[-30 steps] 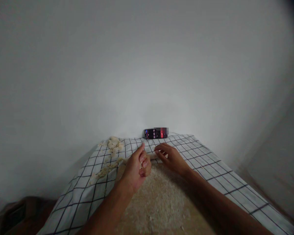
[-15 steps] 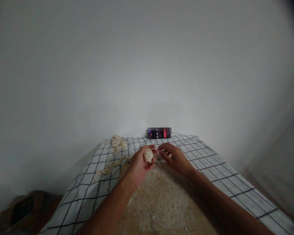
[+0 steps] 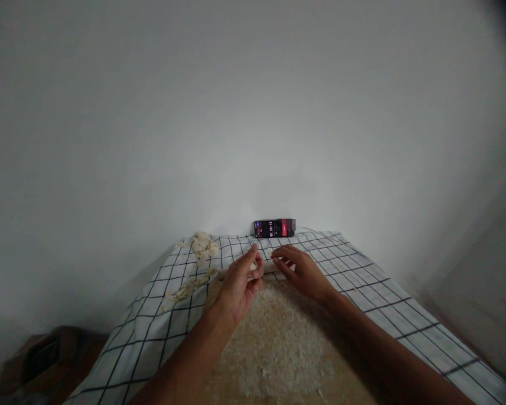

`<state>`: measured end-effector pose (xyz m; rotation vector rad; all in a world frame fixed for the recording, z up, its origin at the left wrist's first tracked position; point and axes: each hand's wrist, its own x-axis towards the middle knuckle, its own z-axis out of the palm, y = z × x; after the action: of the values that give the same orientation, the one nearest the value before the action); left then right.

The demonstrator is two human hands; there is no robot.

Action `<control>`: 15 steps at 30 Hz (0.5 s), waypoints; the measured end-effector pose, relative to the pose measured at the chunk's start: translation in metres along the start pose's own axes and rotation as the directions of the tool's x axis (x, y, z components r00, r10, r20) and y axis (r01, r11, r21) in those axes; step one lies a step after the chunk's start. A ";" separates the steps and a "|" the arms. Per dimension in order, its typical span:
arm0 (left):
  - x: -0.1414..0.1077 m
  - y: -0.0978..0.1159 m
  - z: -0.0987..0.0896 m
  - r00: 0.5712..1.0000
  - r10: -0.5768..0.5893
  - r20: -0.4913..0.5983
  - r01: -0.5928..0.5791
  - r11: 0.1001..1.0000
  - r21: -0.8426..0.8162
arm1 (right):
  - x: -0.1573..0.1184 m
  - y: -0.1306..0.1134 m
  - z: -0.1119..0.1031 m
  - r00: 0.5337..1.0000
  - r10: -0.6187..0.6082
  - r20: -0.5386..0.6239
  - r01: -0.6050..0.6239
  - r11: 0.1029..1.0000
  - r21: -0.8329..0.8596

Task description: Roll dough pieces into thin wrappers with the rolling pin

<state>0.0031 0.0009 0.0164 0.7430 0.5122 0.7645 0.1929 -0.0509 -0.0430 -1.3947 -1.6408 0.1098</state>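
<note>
I'm seeing dim, grey light — the wall [image 3: 278, 135] glowing palest mid-frame, its source out of view. Edges are darkening, upper right corner going black. Shadow is covering the board's [image 3: 274, 349] right side; fine detail is softening, pixel blocks masking part of the phone [image 3: 267, 229].

The left hand's [image 3: 242, 281] fingers mostly hide the dough [image 3: 253, 269]; the board's [image 3: 274, 349] near end is cut off.
</note>
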 end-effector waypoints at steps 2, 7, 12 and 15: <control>0.000 0.002 0.001 1.000 0.029 0.008 -0.030 0.999 0.013 | 0.000 0.001 0.001 1.000 -0.008 0.001 0.008 1.000 -0.003; -0.002 0.007 0.002 0.998 -0.051 0.021 0.051 0.999 -0.003 | 0.000 0.001 0.002 1.000 -0.008 0.000 0.008 1.000 0.011; -0.006 0.005 0.005 1.000 -0.025 0.001 0.025 0.999 0.040 | -0.001 0.000 0.001 1.000 -0.008 0.009 0.007 1.000 0.021; -0.004 0.003 0.002 1.000 -0.023 -0.015 0.024 0.997 0.069 | -0.001 0.000 0.001 1.000 -0.009 0.017 0.008 1.000 0.016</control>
<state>0.0005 -0.0013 0.0209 0.7946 0.5617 0.7334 0.1917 -0.0507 -0.0440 -1.3777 -1.6559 0.1300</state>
